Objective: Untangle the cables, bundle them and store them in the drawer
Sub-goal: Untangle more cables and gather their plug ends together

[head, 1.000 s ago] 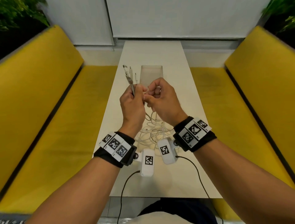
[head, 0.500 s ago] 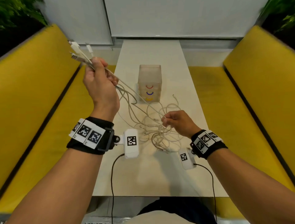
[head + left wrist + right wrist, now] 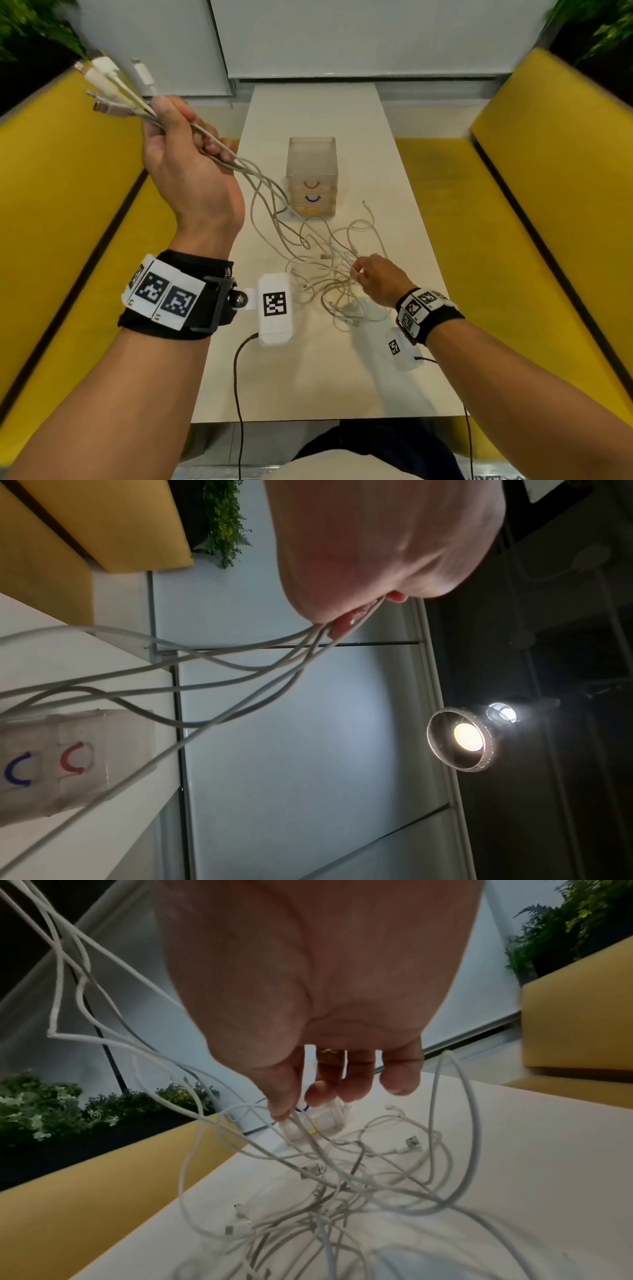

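Cables [image 3: 308, 253] are stretched between the two hands above a long white worktop [image 3: 342, 377]. Several of them are gripped in the left hand [image 3: 186, 164], whose fingers are curled round the strands; it is raised to the left of the worktop, and the white plug ends [image 3: 109, 85] fan out past the thumb. In the left wrist view, four or five strands are seen leaving the fist [image 3: 342, 620] and sagging down toward the worktop. The right hand [image 3: 380, 279] is held low over the tangle, and a strand appears to be pinched between thumb and fingertips [image 3: 284, 1110], though the exact contact is blurred. The remaining loops and loose plugs are heaped on the worktop just beside and below that hand. A small translucent drawer unit [image 3: 311, 178] is set upright farther along the worktop, with red, blue and yellow curved handles on its three drawers, all closed. Yellow benches [image 3: 68, 205] are seen on either side.
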Action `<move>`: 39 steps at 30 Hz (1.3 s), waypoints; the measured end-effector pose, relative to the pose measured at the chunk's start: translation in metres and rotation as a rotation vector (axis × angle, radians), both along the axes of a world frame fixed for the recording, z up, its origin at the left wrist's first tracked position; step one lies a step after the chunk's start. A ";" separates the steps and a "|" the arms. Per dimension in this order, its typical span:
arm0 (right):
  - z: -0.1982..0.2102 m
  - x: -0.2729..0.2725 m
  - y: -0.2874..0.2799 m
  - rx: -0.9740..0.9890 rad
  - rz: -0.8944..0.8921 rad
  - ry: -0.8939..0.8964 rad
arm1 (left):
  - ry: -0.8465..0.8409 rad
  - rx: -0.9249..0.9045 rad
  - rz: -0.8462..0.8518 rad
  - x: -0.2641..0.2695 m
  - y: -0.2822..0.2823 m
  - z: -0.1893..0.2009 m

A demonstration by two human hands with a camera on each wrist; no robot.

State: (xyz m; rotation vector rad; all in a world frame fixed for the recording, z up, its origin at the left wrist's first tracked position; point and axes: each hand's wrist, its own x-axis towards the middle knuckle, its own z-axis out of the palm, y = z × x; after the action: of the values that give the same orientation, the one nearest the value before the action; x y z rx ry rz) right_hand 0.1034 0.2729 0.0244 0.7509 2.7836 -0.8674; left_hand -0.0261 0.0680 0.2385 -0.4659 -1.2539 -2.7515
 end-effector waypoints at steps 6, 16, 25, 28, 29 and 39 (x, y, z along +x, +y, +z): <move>0.040 -0.010 0.010 -0.130 -0.082 0.188 | 0.004 -0.043 -0.003 -0.003 -0.001 0.000; 0.210 -0.011 0.026 -0.357 -0.152 0.844 | -0.006 -0.059 -0.016 -0.003 -0.001 -0.005; 0.181 -0.008 0.013 -0.508 -0.069 0.733 | -0.033 -0.041 -0.025 -0.004 0.000 -0.008; 0.124 -0.011 0.010 -0.386 -0.043 0.440 | -0.060 -0.028 -0.012 -0.005 0.000 -0.011; 0.106 -0.011 0.009 -0.368 -0.036 0.385 | -0.072 -0.025 -0.002 -0.006 0.000 -0.012; -0.034 0.020 0.020 -0.149 -0.151 -0.003 | -0.135 0.019 0.053 -0.015 -0.009 -0.020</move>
State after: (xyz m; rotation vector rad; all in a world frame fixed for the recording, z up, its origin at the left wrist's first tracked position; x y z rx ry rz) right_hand 0.1230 0.2927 -0.0091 0.9439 2.6502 -1.0853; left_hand -0.0411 0.0588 0.2182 -0.2457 -1.2473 -2.7886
